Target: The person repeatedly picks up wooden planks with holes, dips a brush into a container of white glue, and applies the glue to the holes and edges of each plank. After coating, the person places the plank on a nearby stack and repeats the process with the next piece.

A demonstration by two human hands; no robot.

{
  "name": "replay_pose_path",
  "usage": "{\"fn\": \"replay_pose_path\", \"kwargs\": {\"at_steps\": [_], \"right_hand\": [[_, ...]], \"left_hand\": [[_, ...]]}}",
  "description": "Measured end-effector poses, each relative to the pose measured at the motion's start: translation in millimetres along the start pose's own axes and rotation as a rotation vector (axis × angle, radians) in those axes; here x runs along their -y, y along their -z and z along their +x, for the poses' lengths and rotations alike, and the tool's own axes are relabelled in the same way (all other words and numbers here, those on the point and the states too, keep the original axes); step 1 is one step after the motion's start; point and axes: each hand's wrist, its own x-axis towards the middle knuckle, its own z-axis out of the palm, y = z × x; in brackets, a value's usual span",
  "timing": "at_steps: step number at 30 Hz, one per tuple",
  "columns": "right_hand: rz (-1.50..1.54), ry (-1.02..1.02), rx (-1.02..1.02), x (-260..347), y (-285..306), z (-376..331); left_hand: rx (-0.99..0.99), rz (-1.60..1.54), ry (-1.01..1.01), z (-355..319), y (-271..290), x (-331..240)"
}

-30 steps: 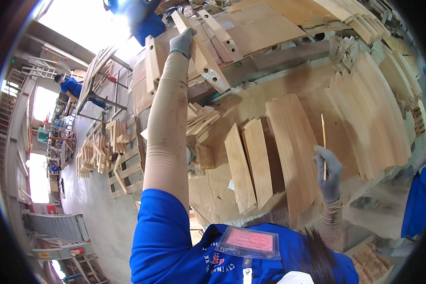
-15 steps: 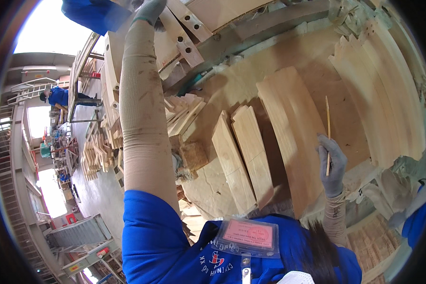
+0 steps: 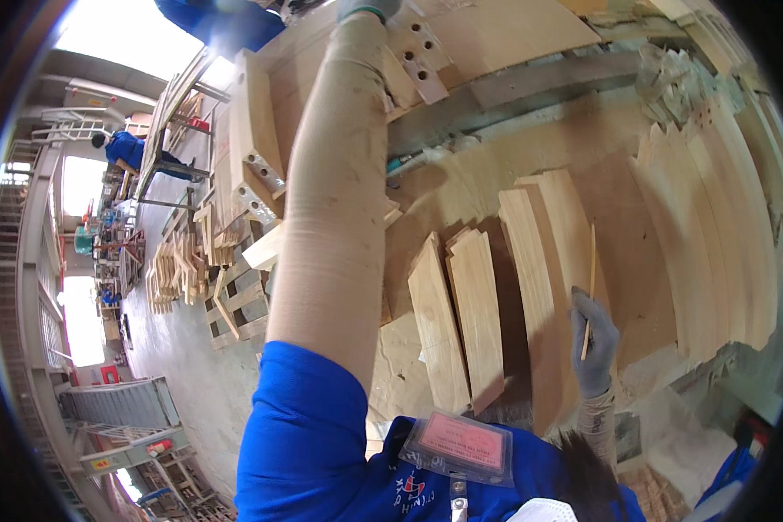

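Note:
My right hand (image 3: 593, 337), in a grey glove, is closed around a thin yellow stick (image 3: 592, 270), like a pencil, held upright in the picture. It is over the lower part of curved light-wood boards (image 3: 535, 287), which lie side by side on the brown work surface (image 3: 631, 261). My left arm, in a long beige sleeve, stretches to the top edge. There my left hand (image 3: 372, 7) is mostly cut off by the frame, beside pale wooden pieces with drilled holes (image 3: 419, 52); its fingers are hidden.
Two shorter wood pieces (image 3: 461, 322) lie left of the boards. A stack of curved boards (image 3: 713, 235) stands at the right. Another person in blue (image 3: 222, 22) is at the top edge; one more (image 3: 126, 150) stands far left. Several wooden frames (image 3: 178, 270) rest on the floor.
My left arm has swung to the right in the picture, and the view has shifted with it. My right hand, still holding the stick, appears slightly lower and left. The middle boards look more spread apart.

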Motion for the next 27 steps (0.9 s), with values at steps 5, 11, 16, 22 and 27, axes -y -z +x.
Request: {"fn": "replay_pose_path", "kwargs": {"at_steps": [5, 11, 16, 22, 27], "right_hand": [[-0.033, -0.053, -0.061, 5, -7, -4], [0.040, 0.058, -0.001, 25, -15, -16], [0.136, 0.057, 0.083, 53, -21, -43], [0.129, 0.086, 0.191, 78, -28, -67], [0.204, 0.079, 0.168, 107, -32, -70]], "left_hand": [[-0.156, -1.479, 0.614, -56, 103, -72], [-0.041, -1.443, 0.589, -246, 163, -125], [0.728, -0.883, 0.651, -380, 191, -175], [0.997, -1.157, 0.742, -395, 207, -170], [0.943, -1.154, 0.802, -402, 232, -152]]}}
